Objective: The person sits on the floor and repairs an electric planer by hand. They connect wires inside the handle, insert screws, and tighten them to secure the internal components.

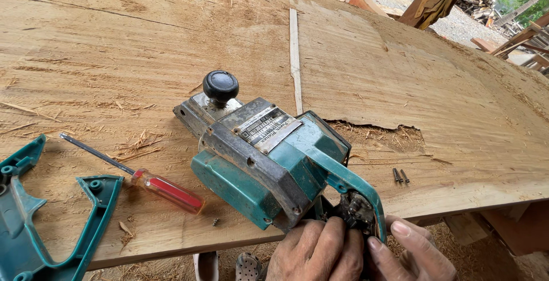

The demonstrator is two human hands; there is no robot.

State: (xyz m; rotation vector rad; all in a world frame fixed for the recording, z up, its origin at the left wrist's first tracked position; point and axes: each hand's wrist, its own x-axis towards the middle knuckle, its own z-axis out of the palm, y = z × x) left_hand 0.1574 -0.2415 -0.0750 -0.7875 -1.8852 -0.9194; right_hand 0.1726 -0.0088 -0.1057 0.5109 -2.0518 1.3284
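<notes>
My left hand (317, 252) and right hand (414, 252) both grip the open handle of the green planer (269, 161) at the bench's (400, 75) near edge; a red screwdriver (154, 186) lies left.

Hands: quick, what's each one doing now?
Left hand: closed on the planer's open handle end.
Right hand: fingers on the handle's right side; grip cannot be told.

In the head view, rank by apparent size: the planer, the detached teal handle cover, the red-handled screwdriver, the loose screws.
1. planer
2. teal handle cover, partly cut off by the frame
3. screwdriver
4. loose screws
</notes>
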